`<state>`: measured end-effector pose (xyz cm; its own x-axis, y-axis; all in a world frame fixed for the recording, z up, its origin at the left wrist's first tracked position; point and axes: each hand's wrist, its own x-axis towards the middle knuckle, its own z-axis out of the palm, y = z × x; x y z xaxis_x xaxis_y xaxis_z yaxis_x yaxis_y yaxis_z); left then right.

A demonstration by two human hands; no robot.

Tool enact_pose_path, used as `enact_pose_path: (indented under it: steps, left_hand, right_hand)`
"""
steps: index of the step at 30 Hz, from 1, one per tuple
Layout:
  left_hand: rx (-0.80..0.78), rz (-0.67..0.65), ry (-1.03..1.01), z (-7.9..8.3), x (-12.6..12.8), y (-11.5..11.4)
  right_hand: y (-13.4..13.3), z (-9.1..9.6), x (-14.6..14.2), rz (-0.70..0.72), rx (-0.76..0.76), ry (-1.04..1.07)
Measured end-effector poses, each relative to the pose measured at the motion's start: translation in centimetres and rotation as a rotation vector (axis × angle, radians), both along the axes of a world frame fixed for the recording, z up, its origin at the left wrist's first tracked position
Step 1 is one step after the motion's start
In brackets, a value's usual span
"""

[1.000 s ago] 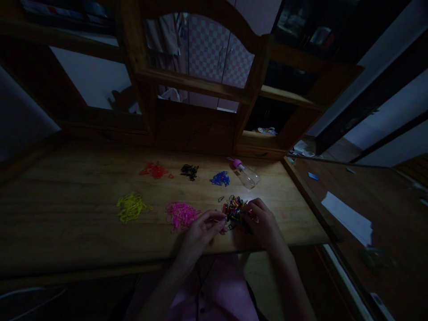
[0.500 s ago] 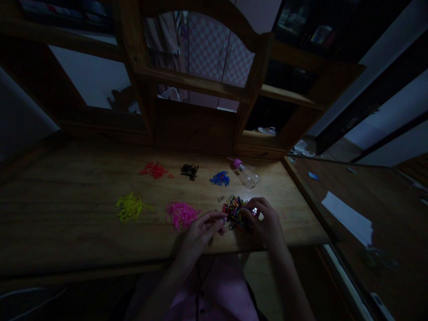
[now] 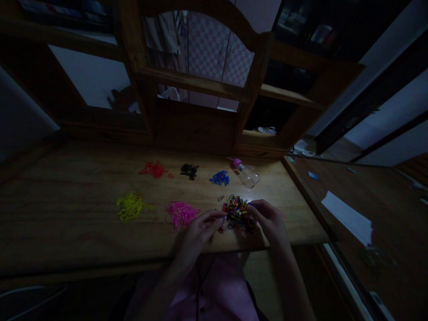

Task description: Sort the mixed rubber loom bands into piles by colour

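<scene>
A mixed heap of small coloured looped clips [image 3: 238,211] lies on the wooden desk between my hands. My left hand [image 3: 202,229] is at the heap's left side, thumb and forefinger pinched together; what they hold is too small and dark to make out. At the heap's right side, my right hand [image 3: 272,220] pinches a small blue clip [image 3: 252,204]. One loose clip [image 3: 220,198] lies just behind the heap. Beside my left hand is a pile of pink clips [image 3: 181,215]. Further off are sorted piles of yellow [image 3: 131,206], red [image 3: 154,170], black [image 3: 189,171] and blue clips [image 3: 220,178].
A clear bottle with a purple cap [image 3: 246,174] lies on its side behind the heap. Wooden shelving [image 3: 197,127] rises along the desk's back. To the right, a lower brown surface holds white paper [image 3: 347,218] and a small blue packet [image 3: 313,175].
My right hand has shifted slightly right and back from the heap's middle, and blue now shows at its fingertips. My left hand stays nearly in place.
</scene>
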<state>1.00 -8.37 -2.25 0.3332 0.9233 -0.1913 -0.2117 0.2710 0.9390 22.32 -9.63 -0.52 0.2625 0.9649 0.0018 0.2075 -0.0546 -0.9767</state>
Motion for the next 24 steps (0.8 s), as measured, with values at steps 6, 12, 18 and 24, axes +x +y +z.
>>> enact_pose_path:
  steps: [6,12,18,24]
  left_hand:
    - [0.025,-0.032,0.017,-0.3,0.3,0.2]
    - [0.031,-0.014,0.028,-0.4,0.2,0.1]
    - [-0.059,-0.043,-0.064,-0.3,0.0,0.1]
    - [-0.248,-0.072,-0.439,0.8,1.2,-1.1]
  right_hand:
    - [0.0,-0.5,-0.6,0.007,0.026,-0.061]
    - [-0.1,-0.7,-0.6,-0.091,0.091,-0.235]
    - [-0.7,0.2,-1.1,-0.041,0.039,-0.090]
    - [-2.5,3.0,-3.3,0.110,0.154,-0.292]
